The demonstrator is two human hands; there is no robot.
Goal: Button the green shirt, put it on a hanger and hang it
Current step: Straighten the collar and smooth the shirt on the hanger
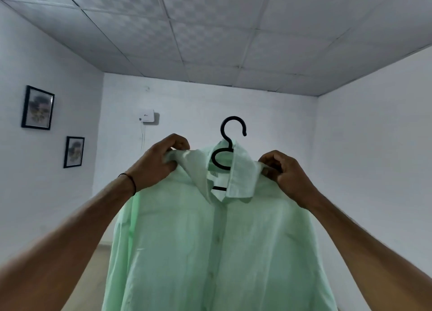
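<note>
The shirt (210, 252) is seen in a pale mint green, plain throughout, with buttons of the same tone. The hanger (232, 118) is black. The ceiling (210, 30) is tiled in light grey, with a faint checkered pattern on each tile. The walls (374, 147) are painted white, and two pictures (38, 107) are framed in black.

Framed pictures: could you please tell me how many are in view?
2, both on the left wall: the larger picture higher up, the smaller picture lower, to its right. The shirt may hide others.
</note>
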